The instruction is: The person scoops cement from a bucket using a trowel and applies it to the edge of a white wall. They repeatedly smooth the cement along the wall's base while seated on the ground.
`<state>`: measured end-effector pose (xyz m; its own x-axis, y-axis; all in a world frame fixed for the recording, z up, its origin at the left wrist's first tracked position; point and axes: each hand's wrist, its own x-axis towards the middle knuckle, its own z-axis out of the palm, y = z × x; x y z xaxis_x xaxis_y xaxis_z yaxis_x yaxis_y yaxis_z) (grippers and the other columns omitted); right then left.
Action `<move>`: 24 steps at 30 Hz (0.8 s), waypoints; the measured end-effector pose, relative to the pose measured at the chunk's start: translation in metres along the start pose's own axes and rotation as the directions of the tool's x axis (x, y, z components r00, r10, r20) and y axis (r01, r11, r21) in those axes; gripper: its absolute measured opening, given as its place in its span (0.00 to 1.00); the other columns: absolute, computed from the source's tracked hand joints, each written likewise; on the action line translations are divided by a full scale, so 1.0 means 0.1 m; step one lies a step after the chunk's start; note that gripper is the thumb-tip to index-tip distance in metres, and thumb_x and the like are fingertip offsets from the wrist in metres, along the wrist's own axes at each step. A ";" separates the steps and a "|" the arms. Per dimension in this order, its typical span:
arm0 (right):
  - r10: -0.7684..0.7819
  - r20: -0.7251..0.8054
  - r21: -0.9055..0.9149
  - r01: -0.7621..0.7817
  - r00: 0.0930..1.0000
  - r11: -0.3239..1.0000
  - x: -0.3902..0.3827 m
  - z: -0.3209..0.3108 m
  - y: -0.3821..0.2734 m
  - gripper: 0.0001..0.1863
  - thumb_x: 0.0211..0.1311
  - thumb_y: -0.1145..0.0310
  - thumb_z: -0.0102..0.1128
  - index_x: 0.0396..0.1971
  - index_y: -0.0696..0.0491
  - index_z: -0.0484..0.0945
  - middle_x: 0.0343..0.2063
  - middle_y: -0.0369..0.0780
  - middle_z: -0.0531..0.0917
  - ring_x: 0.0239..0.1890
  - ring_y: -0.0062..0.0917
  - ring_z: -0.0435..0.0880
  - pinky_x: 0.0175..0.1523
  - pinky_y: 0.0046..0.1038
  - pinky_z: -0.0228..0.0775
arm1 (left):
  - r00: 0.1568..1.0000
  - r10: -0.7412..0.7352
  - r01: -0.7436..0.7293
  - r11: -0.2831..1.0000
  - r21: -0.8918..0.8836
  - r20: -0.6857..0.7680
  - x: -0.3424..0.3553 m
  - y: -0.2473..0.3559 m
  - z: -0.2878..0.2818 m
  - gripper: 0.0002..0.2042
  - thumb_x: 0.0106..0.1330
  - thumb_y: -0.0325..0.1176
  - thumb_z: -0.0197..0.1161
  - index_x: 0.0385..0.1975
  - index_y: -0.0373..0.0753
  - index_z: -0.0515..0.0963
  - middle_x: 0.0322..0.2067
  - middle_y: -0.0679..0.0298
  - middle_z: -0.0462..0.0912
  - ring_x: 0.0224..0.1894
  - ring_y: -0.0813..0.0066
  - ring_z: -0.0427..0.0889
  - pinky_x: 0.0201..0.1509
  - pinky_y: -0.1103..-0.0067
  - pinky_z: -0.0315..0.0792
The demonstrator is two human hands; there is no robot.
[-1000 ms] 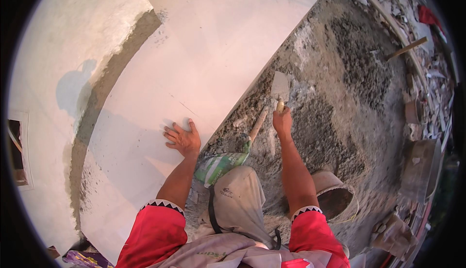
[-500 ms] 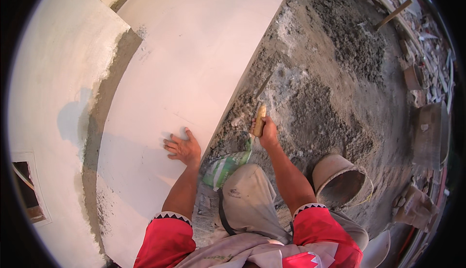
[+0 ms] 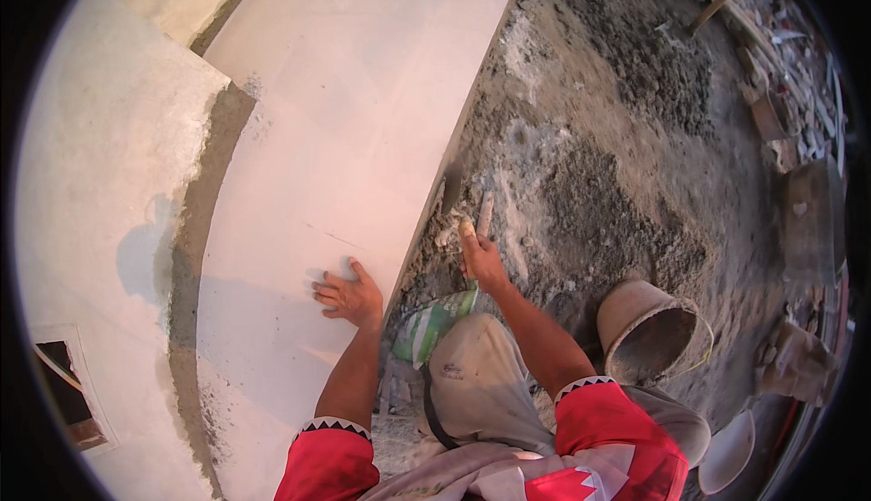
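Observation:
My left hand [image 3: 352,296] lies with its fingers spread on the smooth pale slab [image 3: 336,129]. It holds nothing. Wrapped round the wooden handle of a trowel [image 3: 466,229] is my right hand [image 3: 484,263], just beyond the slab's right edge. The trowel's thin dark blade points up and left toward that edge and shows only faintly; whether it touches cannot be told. Loose grey rubble and mortar crumbs lie under and around it. A crumpled green and white sack [image 3: 431,329] sits between my knee and the slab.
A mud-stained bucket [image 3: 626,310] lies tipped by my right forearm. Sandy grey heaps [image 3: 649,220] cover the ground at right. A wooden stick [image 3: 721,0] stands far right, near piled debris [image 3: 798,74]. Left of the slab runs a rough grey strip [image 3: 195,211] below a pale wall [image 3: 100,156].
My right hand has moved slightly down and left, and the trowel blade has swung left toward the slab's edge. My left hand stays on the slab. The view has shifted a little.

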<state>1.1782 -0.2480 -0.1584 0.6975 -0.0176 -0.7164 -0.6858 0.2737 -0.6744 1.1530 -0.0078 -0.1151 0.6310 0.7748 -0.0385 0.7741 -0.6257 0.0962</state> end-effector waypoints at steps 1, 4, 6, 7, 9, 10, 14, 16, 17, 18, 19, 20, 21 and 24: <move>-0.060 0.011 0.051 0.060 0.998 0.997 0.02 0.01 0.00 0.25 0.73 0.47 0.51 0.44 0.59 0.73 0.24 0.39 0.76 0.22 0.24 0.76 0.24 0.32 0.69 | 1.000 0.003 -0.003 1.000 0.010 -0.005 -0.01 -0.01 0.00 0.39 0.72 0.65 0.40 0.67 0.34 0.58 0.71 0.41 0.49 0.75 0.43 0.42 0.70 0.40 0.44; -0.027 -0.046 0.081 0.031 0.999 0.996 0.12 0.05 -0.02 0.26 0.73 0.46 0.51 0.45 0.59 0.73 0.24 0.39 0.76 0.21 0.24 0.76 0.24 0.32 0.70 | 1.000 0.004 -0.004 1.000 0.008 -0.003 -0.01 -0.01 -0.01 0.39 0.72 0.65 0.40 0.67 0.34 0.57 0.71 0.41 0.48 0.75 0.43 0.42 0.70 0.40 0.44; -0.073 -0.001 0.022 0.073 0.997 0.997 0.18 0.08 -0.04 0.28 0.73 0.46 0.51 0.48 0.61 0.72 0.24 0.39 0.76 0.21 0.24 0.76 0.23 0.32 0.70 | 1.000 0.002 -0.002 1.000 0.001 0.009 -0.01 0.00 -0.02 0.39 0.72 0.65 0.40 0.67 0.34 0.57 0.71 0.41 0.48 0.75 0.42 0.41 0.70 0.40 0.43; -0.041 -0.007 0.035 0.041 0.999 0.999 0.19 0.08 -0.04 0.27 0.72 0.47 0.52 0.49 0.61 0.73 0.23 0.39 0.77 0.20 0.24 0.76 0.23 0.32 0.71 | 1.000 -0.009 0.008 1.000 0.024 0.018 -0.01 0.01 -0.02 0.39 0.72 0.65 0.40 0.67 0.34 0.57 0.71 0.40 0.48 0.75 0.42 0.41 0.70 0.40 0.43; -0.101 0.074 0.098 0.093 0.992 0.991 0.15 0.04 0.01 0.26 0.72 0.49 0.53 0.49 0.61 0.73 0.22 0.39 0.78 0.18 0.24 0.77 0.22 0.31 0.71 | 1.000 -0.005 0.005 0.999 -0.033 0.021 0.00 0.02 -0.02 0.39 0.72 0.65 0.41 0.68 0.34 0.57 0.72 0.40 0.47 0.75 0.42 0.41 0.70 0.40 0.43; -0.071 0.029 0.085 0.069 0.997 0.994 0.11 0.01 0.04 0.26 0.72 0.50 0.53 0.49 0.61 0.73 0.22 0.39 0.78 0.18 0.24 0.77 0.22 0.31 0.71 | 1.000 -0.008 0.008 1.000 -0.024 0.017 -0.01 0.00 -0.04 0.39 0.72 0.65 0.41 0.68 0.34 0.57 0.72 0.40 0.47 0.75 0.42 0.41 0.70 0.39 0.43; -0.048 -0.065 0.109 0.055 0.997 0.992 0.17 -0.01 0.01 0.26 0.71 0.51 0.54 0.50 0.62 0.73 0.21 0.38 0.77 0.18 0.24 0.77 0.20 0.30 0.71 | 0.999 -0.012 0.013 1.000 -0.014 0.040 -0.02 0.01 -0.08 0.40 0.72 0.65 0.42 0.68 0.34 0.56 0.72 0.40 0.47 0.75 0.42 0.41 0.71 0.40 0.42; -0.038 -0.074 0.110 0.046 0.996 0.993 0.35 0.03 -0.09 0.26 0.71 0.51 0.54 0.49 0.62 0.73 0.20 0.38 0.77 0.18 0.23 0.77 0.20 0.30 0.70 | 0.999 -0.012 0.013 1.000 -0.009 0.036 -0.02 0.02 -0.09 0.40 0.72 0.65 0.41 0.69 0.34 0.55 0.72 0.39 0.47 0.75 0.41 0.41 0.71 0.40 0.41; -0.029 -0.069 0.103 0.036 0.997 0.994 0.42 0.04 -0.13 0.25 0.71 0.51 0.53 0.48 0.62 0.73 0.20 0.38 0.77 0.18 0.23 0.76 0.20 0.30 0.70 | 0.999 -0.018 0.019 1.000 -0.022 0.038 -0.02 0.02 -0.09 0.40 0.72 0.66 0.41 0.69 0.34 0.55 0.72 0.39 0.47 0.75 0.41 0.41 0.71 0.40 0.41; -0.082 -0.016 0.123 0.083 0.997 0.989 0.45 0.01 -0.15 0.25 0.71 0.51 0.53 0.47 0.61 0.74 0.20 0.38 0.76 0.17 0.23 0.76 0.19 0.30 0.69 | 0.999 -0.023 0.024 1.000 -0.020 0.039 -0.01 0.03 -0.09 0.40 0.72 0.66 0.40 0.69 0.34 0.55 0.72 0.39 0.47 0.75 0.41 0.41 0.71 0.41 0.41; -0.032 -0.044 0.076 0.035 0.999 0.997 0.48 -0.01 -0.16 0.26 0.71 0.51 0.53 0.49 0.62 0.73 0.22 0.38 0.77 0.18 0.23 0.76 0.21 0.31 0.70 | 0.999 -0.027 0.028 1.000 -0.015 0.047 -0.01 0.03 -0.09 0.41 0.71 0.66 0.40 0.69 0.34 0.55 0.72 0.39 0.47 0.75 0.41 0.41 0.71 0.41 0.41; -0.047 -0.022 0.050 0.048 0.999 0.998 0.47 -0.05 -0.16 0.26 0.72 0.50 0.53 0.50 0.62 0.72 0.24 0.39 0.77 0.19 0.24 0.76 0.22 0.31 0.70 | 0.998 -0.026 0.027 0.999 -0.019 0.051 -0.01 0.03 -0.08 0.41 0.71 0.66 0.40 0.69 0.34 0.55 0.72 0.39 0.47 0.75 0.41 0.41 0.71 0.41 0.41; -0.052 -0.023 0.034 0.053 0.998 0.998 0.48 -0.08 -0.16 0.27 0.72 0.50 0.53 0.52 0.63 0.72 0.26 0.40 0.77 0.20 0.24 0.75 0.23 0.32 0.70 | 0.998 -0.025 0.026 0.999 -0.020 0.057 -0.01 0.02 -0.08 0.40 0.71 0.66 0.40 0.69 0.34 0.55 0.72 0.39 0.47 0.75 0.41 0.41 0.72 0.41 0.40; -0.102 -0.020 0.020 0.102 0.995 0.995 0.41 -0.10 -0.16 0.22 0.72 0.51 0.53 0.39 0.59 0.73 0.20 0.38 0.76 0.17 0.23 0.75 0.20 0.30 0.68 | 0.998 -0.023 0.025 0.999 -0.022 0.061 -0.02 0.00 -0.08 0.40 0.71 0.66 0.40 0.69 0.34 0.55 0.72 0.39 0.46 0.75 0.41 0.40 0.72 0.41 0.40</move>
<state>1.2158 -0.2630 -0.1786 0.7595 -0.0645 -0.6473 -0.6065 0.2892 -0.7406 1.1518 -0.0085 -0.1072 0.6148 0.7822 -0.1010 0.7881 -0.6042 0.1175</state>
